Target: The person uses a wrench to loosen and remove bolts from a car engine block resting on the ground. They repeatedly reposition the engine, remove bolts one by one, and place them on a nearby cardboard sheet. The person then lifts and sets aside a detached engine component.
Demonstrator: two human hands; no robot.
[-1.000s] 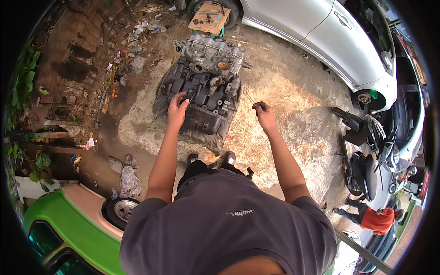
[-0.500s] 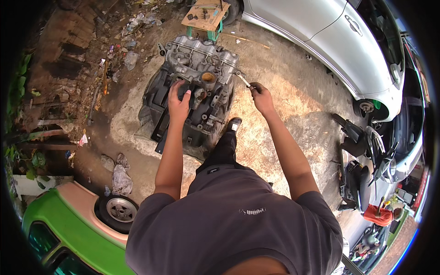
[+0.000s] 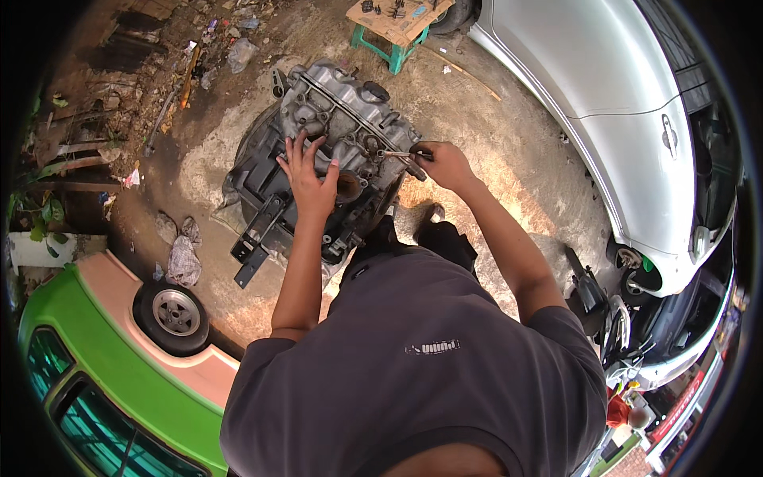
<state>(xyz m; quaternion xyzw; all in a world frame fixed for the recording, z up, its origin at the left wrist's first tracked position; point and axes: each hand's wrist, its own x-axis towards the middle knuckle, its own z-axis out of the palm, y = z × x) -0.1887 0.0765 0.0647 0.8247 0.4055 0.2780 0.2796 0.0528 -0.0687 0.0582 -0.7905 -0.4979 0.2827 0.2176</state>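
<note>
A greasy grey engine [image 3: 334,99] with dark lower parts sits on the ground in front of me. My left hand [image 3: 312,181] rests on top of it, fingers spread, beside a round brown-lined opening [image 3: 348,188]. In my right hand [image 3: 447,165] is a slim metal wrench [image 3: 397,154], held at its right end. The wrench's far end lies over the engine's right side among small fittings; whether it sits on a bolt I cannot tell. A flat black bracket [image 3: 253,266] sticks out at the engine's near left.
Behind the engine stands a green-legged stool [image 3: 395,56] with a board of small parts [image 3: 401,25]. A silver car [image 3: 588,75] borders the right, with a motorcycle [image 3: 592,290] nearer. A green vehicle [image 3: 103,342] fills the lower left. Someone in red [image 3: 618,409] is far right.
My right hand has brought the wrench in from beside the engine to over its right side. My left hand has spread its fingers on the engine. The whole view has shifted and turned.
</note>
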